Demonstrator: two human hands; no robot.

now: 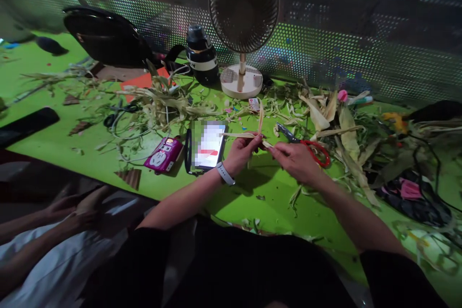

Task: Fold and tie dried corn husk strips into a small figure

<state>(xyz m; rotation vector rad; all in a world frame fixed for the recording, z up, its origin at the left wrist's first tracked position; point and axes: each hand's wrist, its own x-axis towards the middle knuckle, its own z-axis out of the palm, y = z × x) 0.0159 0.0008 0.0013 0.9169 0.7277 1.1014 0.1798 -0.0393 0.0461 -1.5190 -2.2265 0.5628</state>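
Black sleeves: the near table edge is being covered by the wearer's torso and black sleeves (390,269).
Seated person: only forearms and pale clothing (54,269) are being shown at lower left; the rest is being cut off.
Left hand (242,153): corn-husk strips (240,135) are being pinched between thumb and fingertips; the other fingers are being partly hidden.
Right hand (296,161): the strips' other end is being grasped by bent fingertips; the palm is being turned from view.
Strips' place: they are being held above the green table (231,202), one pointing away, one leftward; their crossing is being masked by fingers.
Purple power socket (163,155): it is being seen left of the phone (213,147), whose screen is being partly blurred by pixelation.
Scissors (317,152): red handles are being partly blocked by the right hand.
Insulated bottle (204,60): its lettering is being left illegible.
Fan (244,7): its top is being cropped.
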